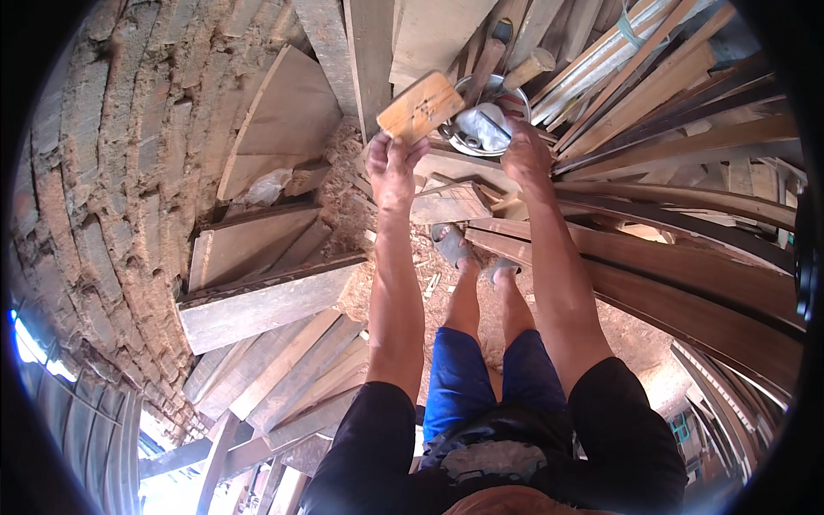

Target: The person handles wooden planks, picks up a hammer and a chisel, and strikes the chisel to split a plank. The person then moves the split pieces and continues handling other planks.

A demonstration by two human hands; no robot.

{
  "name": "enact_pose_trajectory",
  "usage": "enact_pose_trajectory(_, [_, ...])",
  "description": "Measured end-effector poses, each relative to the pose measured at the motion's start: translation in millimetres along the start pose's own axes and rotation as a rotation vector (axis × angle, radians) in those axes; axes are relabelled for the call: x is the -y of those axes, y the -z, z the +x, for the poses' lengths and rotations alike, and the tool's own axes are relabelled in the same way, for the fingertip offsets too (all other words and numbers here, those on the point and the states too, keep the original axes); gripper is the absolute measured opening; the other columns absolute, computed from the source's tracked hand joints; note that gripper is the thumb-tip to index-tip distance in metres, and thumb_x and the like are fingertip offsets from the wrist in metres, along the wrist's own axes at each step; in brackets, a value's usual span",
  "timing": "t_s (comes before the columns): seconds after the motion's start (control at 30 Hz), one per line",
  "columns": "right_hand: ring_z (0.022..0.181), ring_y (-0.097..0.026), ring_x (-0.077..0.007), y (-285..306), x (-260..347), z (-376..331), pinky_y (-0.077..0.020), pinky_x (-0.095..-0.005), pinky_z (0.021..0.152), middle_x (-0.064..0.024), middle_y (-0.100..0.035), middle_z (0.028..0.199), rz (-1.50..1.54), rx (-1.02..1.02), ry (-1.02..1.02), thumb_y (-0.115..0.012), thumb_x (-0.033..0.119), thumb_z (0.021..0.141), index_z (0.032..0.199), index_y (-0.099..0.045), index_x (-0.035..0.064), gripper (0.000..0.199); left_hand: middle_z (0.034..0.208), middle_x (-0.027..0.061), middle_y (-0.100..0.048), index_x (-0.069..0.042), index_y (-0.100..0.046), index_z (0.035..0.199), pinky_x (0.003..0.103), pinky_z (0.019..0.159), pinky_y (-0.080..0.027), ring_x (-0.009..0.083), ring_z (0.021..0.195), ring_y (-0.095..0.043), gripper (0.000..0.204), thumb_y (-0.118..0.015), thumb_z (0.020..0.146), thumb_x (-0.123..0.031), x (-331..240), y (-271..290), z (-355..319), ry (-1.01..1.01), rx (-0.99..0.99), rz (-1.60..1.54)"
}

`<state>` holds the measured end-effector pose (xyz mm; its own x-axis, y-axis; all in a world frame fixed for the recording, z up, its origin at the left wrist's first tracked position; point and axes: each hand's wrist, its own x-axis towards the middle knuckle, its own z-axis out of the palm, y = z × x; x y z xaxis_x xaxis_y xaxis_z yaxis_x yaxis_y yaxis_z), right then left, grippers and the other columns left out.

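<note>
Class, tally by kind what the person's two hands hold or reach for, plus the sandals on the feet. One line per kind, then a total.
Wooden block, in left hand: 1
Metal bowl, at right hand: 1
Sandals: 2
Total: 4

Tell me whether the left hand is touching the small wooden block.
Touching. The head view shows the left hand with its fingers closed around the lower end of the wooden block, holding it up beside the metal bowl.
</note>
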<state>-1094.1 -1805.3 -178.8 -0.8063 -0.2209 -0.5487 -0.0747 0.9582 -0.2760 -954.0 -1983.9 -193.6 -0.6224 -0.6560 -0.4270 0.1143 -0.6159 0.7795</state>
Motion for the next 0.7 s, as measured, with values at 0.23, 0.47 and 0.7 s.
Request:
enact_pose_trajectory(0.23, [0.109,-0.065,-0.0345,-9,13,0,-0.0527,-0.0435,0.089,-0.0128,-0.064,0.122,-0.008,-0.071,0.157,-0.058,0.012,0.085,0.130,-0.059,0.0140,0.045,0.104,0.0157,-0.068,0.001,-0.053,0.116,0.037,0.079,-0.063,0.0260,0.086,-0.073,0.029,-0.065,0.097,-0.016,-18,35,-39,-0.008,-0.038,0.086])
enact_pose_trajectory(0.47, [0.076,-0.071,-0.0277,-76,-41,72,-0.0540,-0.0387,0.062,-0.0146,-0.070,0.075,-0.181,0.313,0.417,-0.064,0.020,0.076,0.080,-0.074,0.0089,0.015,0.104,0.0157,-0.068,0.001,-0.052,0.114,0.036,0.079,-0.063,0.0246,0.086,-0.072,0.034,-0.068,0.095,-0.022,-32,58,-59,-0.058,-0.078,0.146])
enact_pose_trajectory(0.7, [0.090,-0.069,-0.0374,-35,-11,9,-0.0517,-0.0461,0.079,-0.0218,-0.071,0.095,0.329,-0.207,0.144,-0.047,0.026,0.102,0.112,-0.066,0.0030,0.032,0.101,0.0155,-0.067,0.003,-0.050,0.116,0.038,0.080,-0.063,0.0258,0.085,-0.072,0.038,-0.068,0.095,-0.023,-9,93,-99,0.024,-0.136,0.184])
